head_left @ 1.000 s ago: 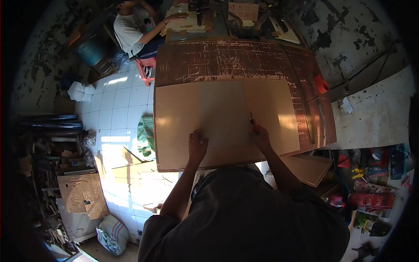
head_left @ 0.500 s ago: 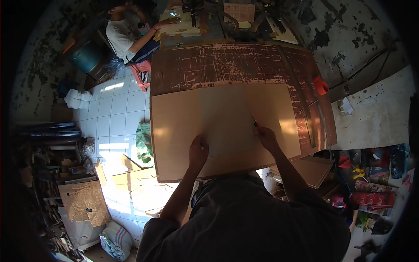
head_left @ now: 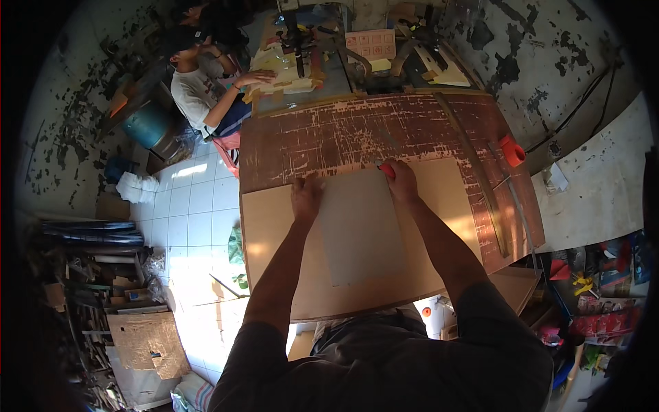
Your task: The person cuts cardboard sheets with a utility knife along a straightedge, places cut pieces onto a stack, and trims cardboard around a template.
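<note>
While my left hand [head_left: 305, 197] presses flat, fingers spread, on the far edge of the cardboard sheet [head_left: 357, 240] at frame centre, my right hand [head_left: 401, 180] grips a red-handled cutter [head_left: 386, 169] at that same edge. The sheet's near edge overhangs the scarred worktable [head_left: 357, 134]. Bare tabletop lies beyond; a red cup [head_left: 511, 151] sits right.

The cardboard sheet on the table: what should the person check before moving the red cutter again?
1. Left hand pressing the cardboard sheet flat: ok.
2. Right hand gripping the red-handled cutter: ok.
3. Left hand apart from the cutter: ok.
4. Blade out and sharp: cannot tell, too small.
5. Sheet fully on the worn wooden table: not ok, near edge overhangs.
6. Seated person away from the cutter: ok.
</note>
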`<state>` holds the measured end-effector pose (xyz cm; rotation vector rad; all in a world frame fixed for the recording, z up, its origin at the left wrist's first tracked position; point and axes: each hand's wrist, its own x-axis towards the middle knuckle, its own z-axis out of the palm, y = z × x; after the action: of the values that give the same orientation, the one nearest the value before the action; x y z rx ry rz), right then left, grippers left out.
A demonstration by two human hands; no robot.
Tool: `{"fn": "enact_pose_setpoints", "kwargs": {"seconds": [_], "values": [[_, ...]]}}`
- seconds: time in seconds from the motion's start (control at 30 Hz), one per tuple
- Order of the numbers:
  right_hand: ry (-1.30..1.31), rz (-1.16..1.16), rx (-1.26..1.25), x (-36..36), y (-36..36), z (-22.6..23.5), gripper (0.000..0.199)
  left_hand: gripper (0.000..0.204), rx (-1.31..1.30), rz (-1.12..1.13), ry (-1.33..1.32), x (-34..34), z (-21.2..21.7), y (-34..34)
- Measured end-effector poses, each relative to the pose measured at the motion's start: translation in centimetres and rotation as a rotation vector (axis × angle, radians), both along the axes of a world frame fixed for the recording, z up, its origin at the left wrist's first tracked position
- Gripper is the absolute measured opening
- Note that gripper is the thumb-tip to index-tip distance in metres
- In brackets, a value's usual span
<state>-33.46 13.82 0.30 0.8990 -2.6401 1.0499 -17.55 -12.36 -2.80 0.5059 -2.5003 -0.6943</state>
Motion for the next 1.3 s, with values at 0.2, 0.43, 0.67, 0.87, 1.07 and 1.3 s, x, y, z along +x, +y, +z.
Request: {"fn": "enact_pose_setpoints", "kwargs": {"seconds": [0.2, 0.43, 0.67, 0.87, 1.07, 1.3], "values": [[0.131, 0.026, 0.040, 1.1, -1.5, -1.8, 0.044, 0.038, -0.063, 0.080, -0.109, 0.9, -1.3, 0.1], [0.121, -0.003, 0.090, 0.6, -1.6, -2.0, 0.041, 0.038, -0.079, 0.111, -0.108, 0.2, -1.4, 0.3], [0.141, 0.003, 0.080, 0.7, -1.6, -1.7, 0.040, 0.035, -0.140, 0.157, -0.096, -0.1, -2.4, 0.3], [0.113, 0.002, 0.068, 0.5, -1.6, -2.2, 0.039, 0.034, -0.101, 0.159, -0.084, 0.0, -2.3, 0.6], [0.110, -0.015, 0.062, 0.5, -1.7, -2.6, 0.041, 0.037, -0.117, 0.175, -0.120, -0.1, -2.0, 0.7], [0.124, -0.005, 0.095, 0.6, -1.9, -2.4, 0.041, 0.038, -0.106, 0.194, -0.142, -0.1, -1.9, 0.9]]}}
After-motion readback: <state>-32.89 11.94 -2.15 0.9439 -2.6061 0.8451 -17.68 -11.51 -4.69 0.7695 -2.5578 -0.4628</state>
